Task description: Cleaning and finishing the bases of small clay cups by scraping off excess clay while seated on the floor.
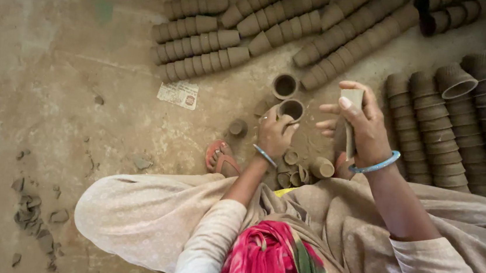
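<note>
Closest to the lens, a pink and green scarf (pixel 270 262) hangs over pale, dusty clothing, and two arms reach out from it toward a dirt floor (pixel 55 67).

From the head camera, the left hand (pixel 274 134) is down low, its fingers closed around the rim of a small clay cup (pixel 291 109) that stands mouth-up on the ground. A thin blue bangle sits on that wrist. The right hand (pixel 361 126) is raised higher and to the side, well apart from the left, clamped on a short stack of clay cups (pixel 346 125) held upright, thumb on top; a wider blue bangle (pixel 376 164) circles its wrist.

Just beyond the gripped cup stands another single cup (pixel 284 85), also mouth-up. Near the knees lie a few loose cups (pixel 310 169) on their sides, and a sandalled foot (pixel 222 158) shows beside them. Long rows of nested cups (pixel 204 45) lie on the floor at the top, and upright-leaning stacks (pixel 460 126) crowd the right side. A scrap of printed paper (pixel 178 94) lies below the rows, and broken clay bits (pixel 33 218) are scattered at lower left.
</note>
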